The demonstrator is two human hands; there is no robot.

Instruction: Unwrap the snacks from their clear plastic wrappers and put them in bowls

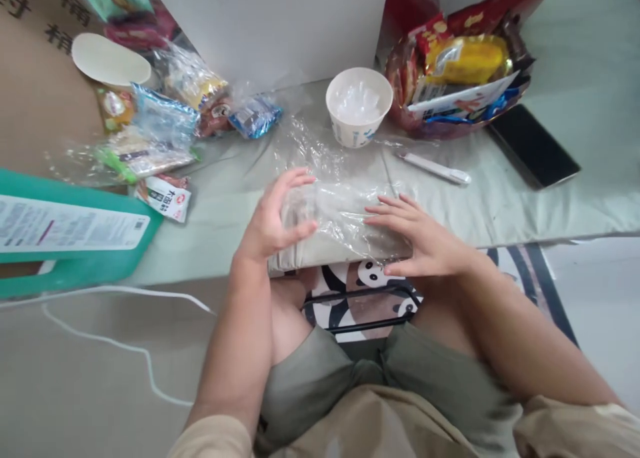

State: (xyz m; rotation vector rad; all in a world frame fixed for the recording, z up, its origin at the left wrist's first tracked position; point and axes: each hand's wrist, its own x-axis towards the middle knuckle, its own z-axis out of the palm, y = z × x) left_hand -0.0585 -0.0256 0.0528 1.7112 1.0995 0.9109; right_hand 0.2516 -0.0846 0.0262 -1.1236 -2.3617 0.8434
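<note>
A crumpled sheet of clear plastic wrap (333,178) lies on the pale green surface (500,198) in front of me. My left hand (273,218) rests at its left edge, fingers curved and apart, thumb against the plastic. My right hand (420,235) lies flat on the right part of the plastic, fingers stretched out. Neither hand grips anything. Just behind the plastic stands a white paper bowl (359,106) with clear plastic inside. A white pen-like stick (434,168) lies to the right of it.
Snack packets (165,121) and a white lid (110,59) crowd the back left. A teal box (75,235) sits at the left edge. A bag of snacks (460,78) and a black phone (533,145) are back right. A white cable (100,338) runs across the floor.
</note>
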